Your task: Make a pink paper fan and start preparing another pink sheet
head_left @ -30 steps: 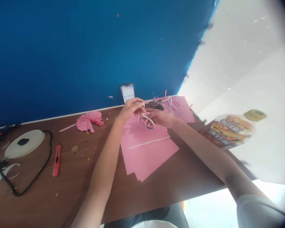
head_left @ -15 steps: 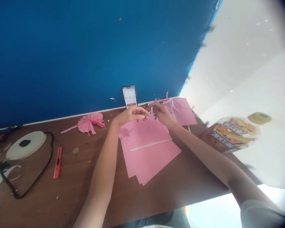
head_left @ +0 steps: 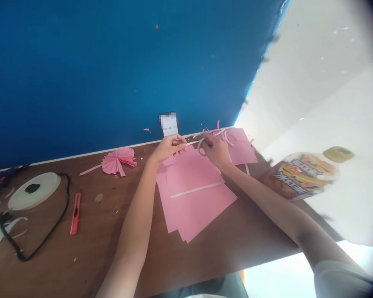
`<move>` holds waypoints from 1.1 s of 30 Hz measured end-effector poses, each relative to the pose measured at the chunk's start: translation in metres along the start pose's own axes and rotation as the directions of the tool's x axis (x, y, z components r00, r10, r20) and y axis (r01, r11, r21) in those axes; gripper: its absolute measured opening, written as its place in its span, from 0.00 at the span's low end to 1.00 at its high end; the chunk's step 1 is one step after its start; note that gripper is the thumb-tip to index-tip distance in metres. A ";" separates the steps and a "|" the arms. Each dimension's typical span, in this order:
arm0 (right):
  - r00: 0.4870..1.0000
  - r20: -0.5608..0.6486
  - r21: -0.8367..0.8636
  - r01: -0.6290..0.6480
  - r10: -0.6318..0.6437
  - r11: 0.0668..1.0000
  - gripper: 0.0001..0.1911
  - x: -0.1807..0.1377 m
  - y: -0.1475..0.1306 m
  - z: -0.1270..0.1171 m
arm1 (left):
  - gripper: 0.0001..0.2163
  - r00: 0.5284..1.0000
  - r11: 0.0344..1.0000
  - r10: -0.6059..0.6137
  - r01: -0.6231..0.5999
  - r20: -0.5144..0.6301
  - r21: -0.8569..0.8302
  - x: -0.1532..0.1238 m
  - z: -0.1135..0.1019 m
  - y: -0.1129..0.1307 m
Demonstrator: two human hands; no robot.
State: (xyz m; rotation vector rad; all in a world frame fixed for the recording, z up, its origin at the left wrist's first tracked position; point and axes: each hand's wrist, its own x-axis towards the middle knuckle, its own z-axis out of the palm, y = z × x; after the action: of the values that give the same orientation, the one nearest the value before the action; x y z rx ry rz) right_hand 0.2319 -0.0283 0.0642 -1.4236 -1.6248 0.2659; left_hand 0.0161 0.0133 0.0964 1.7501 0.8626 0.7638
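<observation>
My left hand (head_left: pixel 169 147) pinches the free end of a white tape strip (head_left: pixel 192 142) near the far edge of the brown table (head_left: pixel 112 231). The strip runs to a small tape roll (head_left: pixel 200 147) that my right hand (head_left: pixel 216 151) grips with curled fingers. Both hands hover over a stack of pink paper sheets (head_left: pixel 192 194), on which lies a thin white strip (head_left: pixel 196 188). Scissors partly show behind my right hand among pink paper scraps (head_left: pixel 219 131).
A folded pink paper fan (head_left: pixel 118 160) lies to the left. Farther left are a red utility knife (head_left: pixel 75 213), a white disc (head_left: pixel 33 190) with a black cable (head_left: pixel 46 236). A phone (head_left: pixel 169 125) leans on the blue wall. A yellow-capped bottle (head_left: pixel 304 174) lies at right.
Both hands moved away from me toward the wall. The tape roll turned from a flat ring view, and a length of strip now stretches between the hands.
</observation>
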 end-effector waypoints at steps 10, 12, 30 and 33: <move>0.970 0.028 -0.247 0.239 -0.240 0.939 0.12 0.007 0.008 0.002 | 0.16 0.975 0.965 -0.199 0.177 0.096 0.194 0.000 -0.016 -0.020; 0.978 0.123 -0.062 0.176 -0.168 0.982 0.11 0.010 0.006 0.000 | 0.15 0.965 0.950 -0.234 0.201 0.117 0.239 -0.001 -0.023 -0.026; 0.942 0.317 0.308 -0.214 0.113 0.927 0.18 0.006 -0.032 -0.022 | 0.17 0.970 0.925 -0.198 0.138 0.142 0.353 -0.012 -0.046 -0.025; 0.952 0.279 0.132 -0.164 0.122 0.978 0.18 0.007 -0.029 -0.022 | 0.17 0.964 0.911 -0.236 0.174 0.126 0.375 -0.013 -0.049 -0.027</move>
State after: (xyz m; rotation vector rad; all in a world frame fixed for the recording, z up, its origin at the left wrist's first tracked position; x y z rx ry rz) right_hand 0.2296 -0.0399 0.0988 -1.4353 -1.6771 0.6817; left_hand -0.0360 0.0335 0.0841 1.9710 1.1022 0.3228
